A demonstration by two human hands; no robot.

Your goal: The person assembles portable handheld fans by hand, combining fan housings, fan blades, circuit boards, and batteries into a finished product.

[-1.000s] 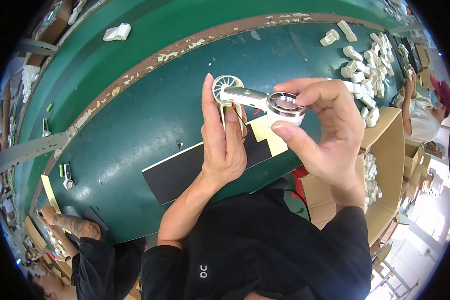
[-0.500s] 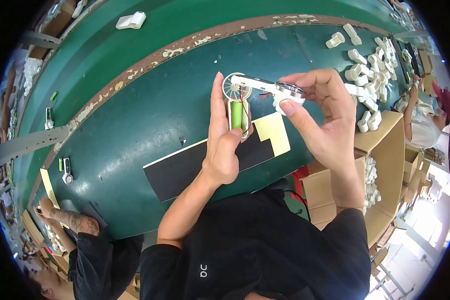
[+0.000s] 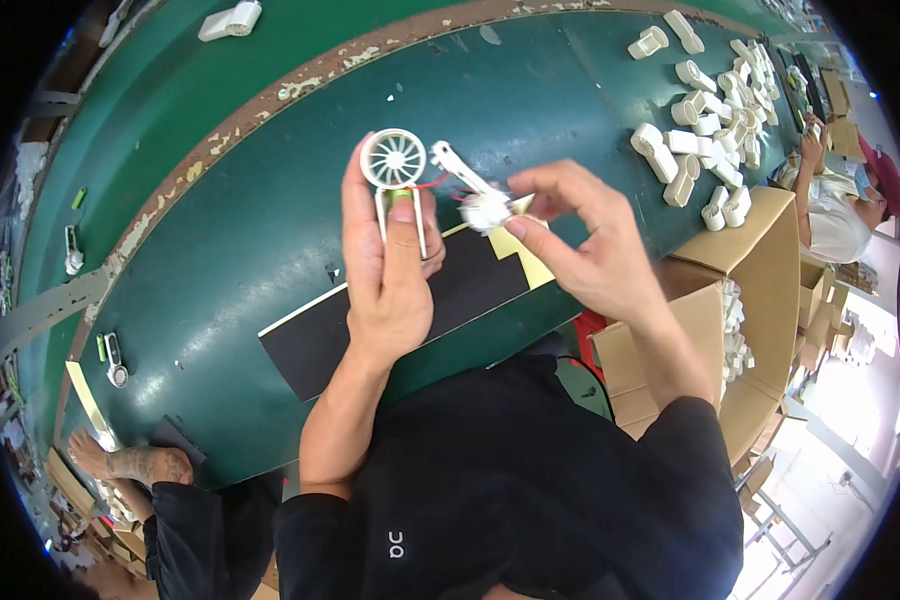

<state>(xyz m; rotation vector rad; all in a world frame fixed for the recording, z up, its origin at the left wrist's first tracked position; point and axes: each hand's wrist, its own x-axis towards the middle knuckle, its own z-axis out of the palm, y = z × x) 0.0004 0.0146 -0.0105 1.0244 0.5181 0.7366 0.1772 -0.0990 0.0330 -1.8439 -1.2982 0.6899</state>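
Observation:
My left hand is closed around the white handle of a small fan housing, its round spoked grille upright above the fingers. The thumb lies over a green battery inside the handle, mostly covered. A thin red wire runs from this housing toward a second white fan part, with a narrow arm and a rounded end. My right hand pinches that rounded end between thumb and fingers; motion blurs it. The two parts are apart, side by side above the green table.
Below my hands lies a black mat with a yellow sheet at its right end. Many loose white housings are heaped at the far right, beside an open cardboard box. A co-worker's tattooed arm rests at the left.
Both hands have shifted left. The right-hand part has tilted and turned, so its silver round face no longer shows, and its arm has come away from over the grille.

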